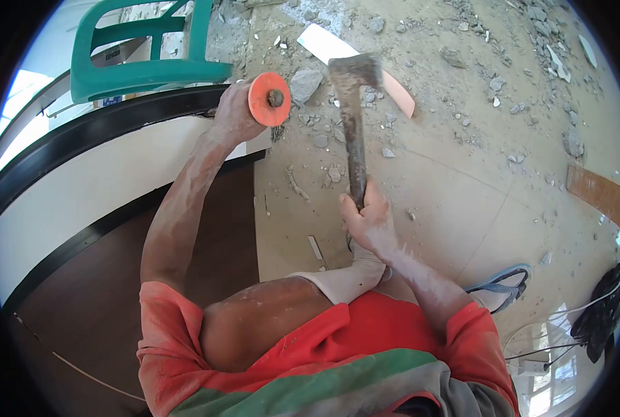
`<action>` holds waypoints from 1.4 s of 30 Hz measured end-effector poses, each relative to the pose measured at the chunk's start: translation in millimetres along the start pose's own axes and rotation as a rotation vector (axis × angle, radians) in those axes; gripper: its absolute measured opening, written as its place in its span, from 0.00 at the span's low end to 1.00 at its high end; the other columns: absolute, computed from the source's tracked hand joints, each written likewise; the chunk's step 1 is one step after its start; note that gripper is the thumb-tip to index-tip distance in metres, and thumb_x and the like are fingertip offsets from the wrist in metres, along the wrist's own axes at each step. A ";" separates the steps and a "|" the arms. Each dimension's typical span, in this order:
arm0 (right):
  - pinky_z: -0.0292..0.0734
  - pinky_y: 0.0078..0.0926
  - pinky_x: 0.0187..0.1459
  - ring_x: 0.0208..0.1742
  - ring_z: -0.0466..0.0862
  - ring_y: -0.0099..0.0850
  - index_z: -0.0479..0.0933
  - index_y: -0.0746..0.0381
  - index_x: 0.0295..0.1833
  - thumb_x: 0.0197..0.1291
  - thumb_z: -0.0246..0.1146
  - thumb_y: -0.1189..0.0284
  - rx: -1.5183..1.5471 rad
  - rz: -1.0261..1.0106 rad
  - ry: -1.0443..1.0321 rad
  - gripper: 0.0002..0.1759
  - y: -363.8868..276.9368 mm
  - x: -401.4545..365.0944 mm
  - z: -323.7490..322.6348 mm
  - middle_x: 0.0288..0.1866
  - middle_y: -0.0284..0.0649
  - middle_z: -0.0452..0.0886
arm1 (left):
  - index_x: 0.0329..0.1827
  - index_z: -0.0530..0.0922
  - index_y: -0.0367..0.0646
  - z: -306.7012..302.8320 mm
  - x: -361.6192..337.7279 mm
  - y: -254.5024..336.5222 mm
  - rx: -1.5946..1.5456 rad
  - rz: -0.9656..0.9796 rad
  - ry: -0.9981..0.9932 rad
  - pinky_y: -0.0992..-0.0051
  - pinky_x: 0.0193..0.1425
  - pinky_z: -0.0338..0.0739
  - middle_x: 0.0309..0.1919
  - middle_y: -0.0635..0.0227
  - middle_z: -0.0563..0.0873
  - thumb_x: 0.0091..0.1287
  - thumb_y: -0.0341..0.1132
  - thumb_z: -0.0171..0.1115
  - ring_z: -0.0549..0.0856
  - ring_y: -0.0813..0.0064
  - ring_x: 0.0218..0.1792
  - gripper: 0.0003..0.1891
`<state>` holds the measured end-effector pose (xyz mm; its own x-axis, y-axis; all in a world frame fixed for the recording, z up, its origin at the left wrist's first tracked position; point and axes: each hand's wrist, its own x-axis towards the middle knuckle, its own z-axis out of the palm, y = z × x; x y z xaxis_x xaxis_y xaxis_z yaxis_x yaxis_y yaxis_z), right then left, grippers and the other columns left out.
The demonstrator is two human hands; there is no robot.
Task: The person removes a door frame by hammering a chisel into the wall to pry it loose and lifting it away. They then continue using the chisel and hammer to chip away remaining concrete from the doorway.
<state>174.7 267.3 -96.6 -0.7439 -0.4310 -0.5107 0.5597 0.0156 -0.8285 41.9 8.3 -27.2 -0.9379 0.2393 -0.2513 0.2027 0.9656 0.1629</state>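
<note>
In the head view my left hand [235,115] is closed around a chisel with a round orange hand guard [259,105]. The chisel's blunt striking end [276,98] points up toward me, and the guard hides its shaft and much of my fingers. My right hand [371,217] grips the lower handle of a worn hammer [355,132]. Its head is raised to the right of the guard, apart from the chisel and slightly blurred. Below my left hand, a white counter edge with a black top trim [115,111] meets the dusty floor.
A green plastic chair [157,71] stands at the upper left. Broken concrete chunks [306,87] and grit litter the tiled floor [456,208]. A pale curved strip [393,90] lies beyond the hammer. A brown board [594,191] and a black bag [598,313] are at the right.
</note>
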 end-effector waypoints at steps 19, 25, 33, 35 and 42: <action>0.68 0.16 0.20 0.19 0.72 0.18 0.62 0.70 0.60 0.69 0.58 0.60 0.303 -0.203 0.203 0.27 -32.5 21.0 -57.3 0.28 0.35 0.74 | 0.41 0.79 0.47 -15.0 4.4 91.7 0.073 0.283 -0.172 0.66 0.44 0.73 0.33 0.68 0.81 0.49 0.40 0.70 0.84 0.65 0.35 0.17; 0.69 0.15 0.20 0.20 0.73 0.17 0.63 0.69 0.58 0.69 0.58 0.57 0.362 -0.174 0.205 0.27 -31.9 21.9 -64.9 0.27 0.35 0.73 | 0.40 0.80 0.41 -5.8 9.3 31.9 0.029 0.040 -0.048 0.64 0.39 0.79 0.36 0.59 0.85 0.51 0.34 0.70 0.84 0.52 0.36 0.15; 0.72 0.17 0.21 0.20 0.74 0.19 0.63 0.69 0.55 0.69 0.58 0.59 0.446 -0.229 0.283 0.24 -53.9 29.3 -58.1 0.29 0.37 0.75 | 0.39 0.80 0.37 -21.6 27.3 -1.8 -0.171 -0.203 -0.113 0.65 0.40 0.78 0.31 0.54 0.86 0.55 0.34 0.67 0.84 0.52 0.35 0.12; 0.71 0.18 0.21 0.22 0.74 0.19 0.64 0.69 0.57 0.71 0.54 0.59 0.329 -0.166 0.235 0.23 -63.8 24.0 -77.8 0.30 0.37 0.75 | 0.38 0.81 0.37 -18.3 24.9 -3.6 -0.178 -0.175 -0.074 0.64 0.41 0.78 0.30 0.53 0.85 0.55 0.34 0.67 0.84 0.52 0.35 0.12; 0.73 0.23 0.17 0.15 0.71 0.21 0.66 0.64 0.49 0.73 0.48 0.55 1.007 -0.697 0.559 0.21 -112.1 23.8 -71.2 0.25 0.35 0.73 | 0.36 0.81 0.37 -19.9 26.2 -4.1 -0.144 -0.135 -0.063 0.63 0.40 0.78 0.30 0.52 0.85 0.55 0.35 0.67 0.84 0.50 0.35 0.11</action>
<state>68.3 319.6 -32.2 -0.8944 0.3490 -0.2799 -0.1498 -0.8231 -0.5478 10.9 8.6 -15.5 -0.9333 0.1186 -0.3389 0.0295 0.9660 0.2570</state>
